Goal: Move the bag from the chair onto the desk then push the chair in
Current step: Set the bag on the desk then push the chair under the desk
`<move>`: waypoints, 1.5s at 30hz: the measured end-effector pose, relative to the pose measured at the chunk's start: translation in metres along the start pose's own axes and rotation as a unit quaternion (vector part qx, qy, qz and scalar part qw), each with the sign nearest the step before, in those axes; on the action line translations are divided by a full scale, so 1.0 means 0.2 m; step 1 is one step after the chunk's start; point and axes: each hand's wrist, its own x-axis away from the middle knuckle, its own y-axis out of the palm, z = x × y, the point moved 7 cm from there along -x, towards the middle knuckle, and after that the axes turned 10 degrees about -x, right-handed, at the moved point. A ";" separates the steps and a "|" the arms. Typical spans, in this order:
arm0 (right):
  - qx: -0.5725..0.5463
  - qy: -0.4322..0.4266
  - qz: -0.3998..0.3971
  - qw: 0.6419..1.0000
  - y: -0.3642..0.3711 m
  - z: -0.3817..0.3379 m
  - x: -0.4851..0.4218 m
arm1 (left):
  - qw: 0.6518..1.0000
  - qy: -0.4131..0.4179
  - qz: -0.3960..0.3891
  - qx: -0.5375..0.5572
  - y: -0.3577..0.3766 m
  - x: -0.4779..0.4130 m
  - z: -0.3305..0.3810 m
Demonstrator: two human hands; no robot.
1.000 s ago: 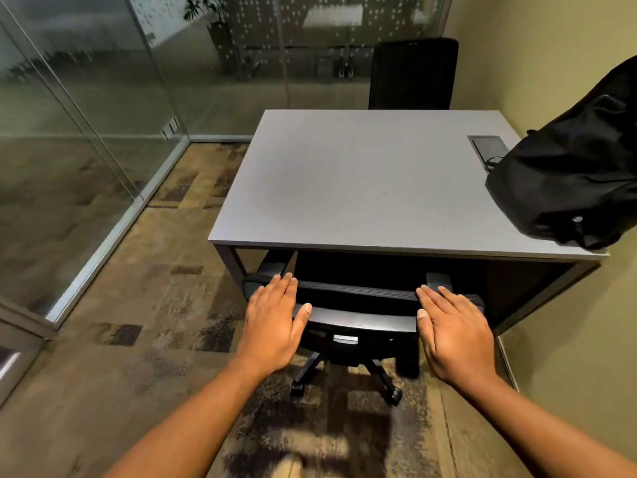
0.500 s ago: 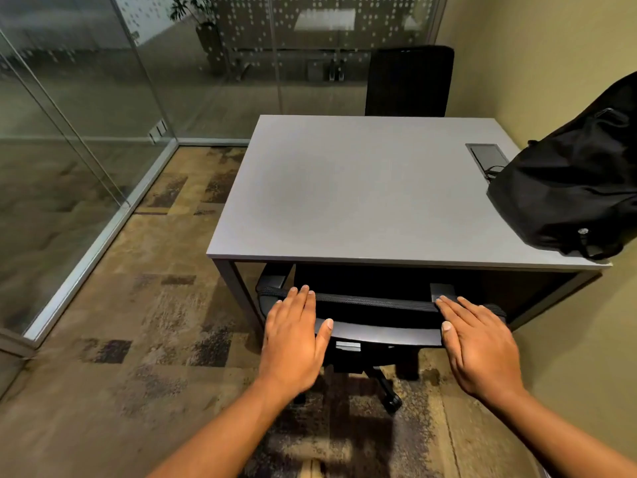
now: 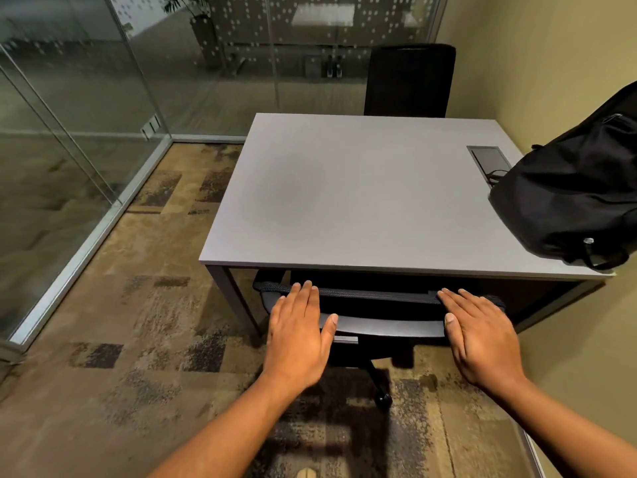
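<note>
Across the last second the black mesh-backed office chair (image 3: 379, 305) has slid further under the grey rectangular desk (image 3: 344, 194); more of its seat is now hidden beneath the near edge. The left hand (image 3: 298, 336) and right hand (image 3: 479, 336), flat on the backrest top, have travelled forward with it, and the camera view has drawn closer to the desk.

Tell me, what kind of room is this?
Probably a small office meeting room. There's a grey desk with a black office chair tucked under it, another chair across, and glass walls around.
</note>
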 end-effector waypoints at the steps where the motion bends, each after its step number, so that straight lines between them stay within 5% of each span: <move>1: 0.000 -0.003 0.000 1.000 0.00 0.01 -0.01 | 1.000 -0.003 0.000 -0.002 0.00 -0.01 0.01; 45: 0.025 -0.006 -0.025 0.999 0.05 0.11 -0.52 | 0.999 -0.017 0.012 -0.030 0.06 -0.53 -0.01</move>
